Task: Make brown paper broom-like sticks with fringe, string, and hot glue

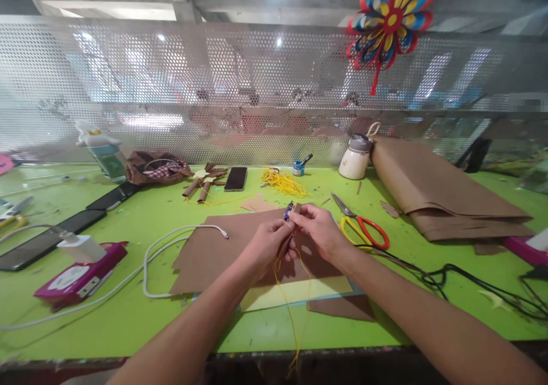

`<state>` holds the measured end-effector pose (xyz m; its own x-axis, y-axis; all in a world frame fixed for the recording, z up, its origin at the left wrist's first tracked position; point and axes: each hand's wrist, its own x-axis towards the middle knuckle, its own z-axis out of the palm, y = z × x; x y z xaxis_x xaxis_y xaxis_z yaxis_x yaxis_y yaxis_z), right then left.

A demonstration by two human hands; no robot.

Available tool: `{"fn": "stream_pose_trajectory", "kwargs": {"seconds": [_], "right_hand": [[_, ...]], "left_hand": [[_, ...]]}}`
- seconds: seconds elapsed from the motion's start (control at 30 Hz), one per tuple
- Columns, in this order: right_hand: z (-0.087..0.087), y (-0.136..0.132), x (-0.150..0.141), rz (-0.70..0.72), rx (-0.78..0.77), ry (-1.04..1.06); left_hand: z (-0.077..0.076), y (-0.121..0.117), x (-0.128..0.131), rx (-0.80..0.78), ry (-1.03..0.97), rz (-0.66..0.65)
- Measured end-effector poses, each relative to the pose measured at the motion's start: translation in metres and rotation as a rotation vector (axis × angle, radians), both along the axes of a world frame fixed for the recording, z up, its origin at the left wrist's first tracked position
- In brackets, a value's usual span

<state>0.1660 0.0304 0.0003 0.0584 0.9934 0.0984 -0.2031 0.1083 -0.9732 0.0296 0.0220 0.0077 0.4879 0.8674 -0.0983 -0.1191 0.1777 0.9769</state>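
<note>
At the left of the frame, a power strip (81,276) lies on the green table (115,322), and a white cable (184,227) curves from that side onto the brown sheet (226,253) at the centre. Over this sheet, the left hand (270,243) is narrow, thumb and fingers pinched on a small blue and brown piece (289,211), just right of the middle of the frame; exactly where its fingertips grip is hidden. Yellow string (292,319) hangs in loose strands below, down to the bottom edge. The right hand (320,232) meets the left from the other side, its finger and thumb closed on the same piece. Work this small seems best done with one hand steadying while the other makes fine movements, light pressure sparing the piece, and the strands kept apart so they do not snag. Right of the hands, scissors (354,216) lie open, near a black cord (449,268) and folded brown paper (449,185).
</note>
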Motion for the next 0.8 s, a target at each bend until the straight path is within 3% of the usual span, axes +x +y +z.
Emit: {"fn": "stream_pose_trajectory", "kwargs": {"seconds": [0.37,0.6,0.8], "right_hand": [[-0.003,0.003,0.002,-0.108,0.051,-0.043],[0.001,0.003,0.004,-0.009,-0.013,0.029],[0.001,0.005,0.01,-0.036,-0.014,-0.009]], "left_hand": [[-0.002,0.0,0.0,-0.076,0.004,-0.034],[-0.003,0.002,-0.001,-0.112,-0.042,-0.026],[0.003,-0.001,-0.001,-0.182,-0.086,-0.081]]}}
